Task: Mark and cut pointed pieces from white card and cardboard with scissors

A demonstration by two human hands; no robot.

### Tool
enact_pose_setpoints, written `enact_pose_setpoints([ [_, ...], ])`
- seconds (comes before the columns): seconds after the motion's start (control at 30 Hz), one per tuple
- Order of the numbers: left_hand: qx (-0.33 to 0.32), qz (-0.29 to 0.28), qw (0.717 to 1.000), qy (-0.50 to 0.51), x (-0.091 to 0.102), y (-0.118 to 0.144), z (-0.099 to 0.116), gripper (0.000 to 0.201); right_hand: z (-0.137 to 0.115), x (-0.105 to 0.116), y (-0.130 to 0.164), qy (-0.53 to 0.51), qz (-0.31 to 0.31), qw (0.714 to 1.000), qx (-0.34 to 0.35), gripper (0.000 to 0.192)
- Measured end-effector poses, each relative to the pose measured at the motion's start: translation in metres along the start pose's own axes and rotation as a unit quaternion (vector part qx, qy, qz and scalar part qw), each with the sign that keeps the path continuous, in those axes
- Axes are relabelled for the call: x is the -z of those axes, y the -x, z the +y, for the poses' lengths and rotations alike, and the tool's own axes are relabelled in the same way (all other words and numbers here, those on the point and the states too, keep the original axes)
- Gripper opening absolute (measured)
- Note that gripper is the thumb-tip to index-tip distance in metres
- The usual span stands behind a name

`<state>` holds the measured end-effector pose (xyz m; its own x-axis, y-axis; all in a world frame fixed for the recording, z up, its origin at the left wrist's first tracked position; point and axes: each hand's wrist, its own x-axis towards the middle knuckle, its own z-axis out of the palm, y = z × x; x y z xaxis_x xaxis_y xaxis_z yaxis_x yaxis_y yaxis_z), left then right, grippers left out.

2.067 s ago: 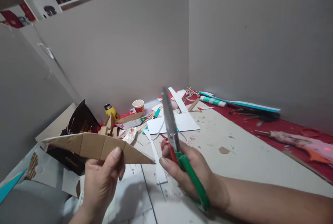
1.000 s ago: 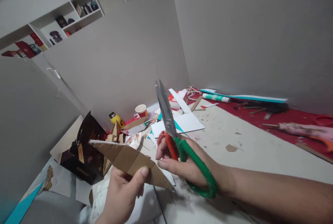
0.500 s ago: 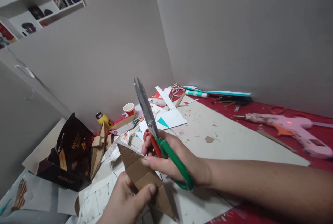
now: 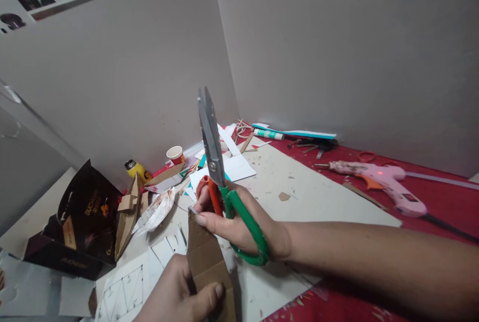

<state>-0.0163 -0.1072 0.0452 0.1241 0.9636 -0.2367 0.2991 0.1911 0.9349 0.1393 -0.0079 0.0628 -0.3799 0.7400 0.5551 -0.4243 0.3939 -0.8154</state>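
Note:
My right hand (image 4: 239, 225) grips scissors (image 4: 224, 182) with one green and one orange handle; the closed blades point straight up. My left hand (image 4: 179, 294), low in the view, pinches a folded brown cardboard piece (image 4: 204, 259) between thumb and fingers. The cardboard stands nearly upright, and its top tip touches the fingertips of my right hand just below the scissors' handles.
A dark brown carton (image 4: 80, 222) and a cardboard boat shape (image 4: 127, 212) lie at left. Behind are a paper cup (image 4: 175, 154), a yellow bottle (image 4: 135, 169) and paper scraps. A pink glue gun (image 4: 377, 182) lies on the red cloth (image 4: 441, 197) at right.
My left hand has turned the cardboard from flat and wide to nearly upright and brought it under my right hand. The scissors have stayed in my right hand, blades up.

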Motion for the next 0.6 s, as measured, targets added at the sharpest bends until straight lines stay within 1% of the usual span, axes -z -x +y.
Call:
enact_pose_setpoints([
  [0.17, 0.012, 0.035, 0.999, 0.006, -0.003, 0.004, -0.001, 0.040, 0.000, 0.001, 0.001, -0.007, -0.006, 1.000, -0.002, 0.012],
  [0.23, 0.016, 0.046, 0.999, 0.009, -0.004, 0.005, 0.001, 0.036, -0.001, 0.001, 0.001, -0.003, -0.006, 1.000, 0.001, 0.011],
  [0.3, 0.015, 0.039, 0.999, 0.006, -0.003, 0.005, 0.004, 0.027, 0.000, 0.002, 0.001, 0.002, -0.002, 1.000, 0.001, 0.010],
  [0.37, 0.011, 0.018, 1.000, 0.000, -0.001, 0.005, 0.009, 0.018, 0.002, 0.003, 0.000, -0.005, 0.003, 1.000, -0.012, 0.011],
  [0.43, 0.013, 0.004, 1.000, 0.001, 0.002, 0.006, 0.015, 0.014, 0.006, 0.005, -0.001, -0.021, 0.002, 0.999, -0.031, 0.012],
  [0.53, 0.036, 0.012, 0.999, 0.004, 0.004, 0.010, 0.022, 0.013, 0.010, 0.007, -0.003, -0.060, -0.005, 0.996, -0.069, 0.017],
  [0.6, 0.053, 0.016, 0.998, -0.003, 0.004, 0.013, 0.023, 0.013, 0.011, 0.007, -0.004, -0.076, -0.005, 0.992, -0.096, 0.023],
])
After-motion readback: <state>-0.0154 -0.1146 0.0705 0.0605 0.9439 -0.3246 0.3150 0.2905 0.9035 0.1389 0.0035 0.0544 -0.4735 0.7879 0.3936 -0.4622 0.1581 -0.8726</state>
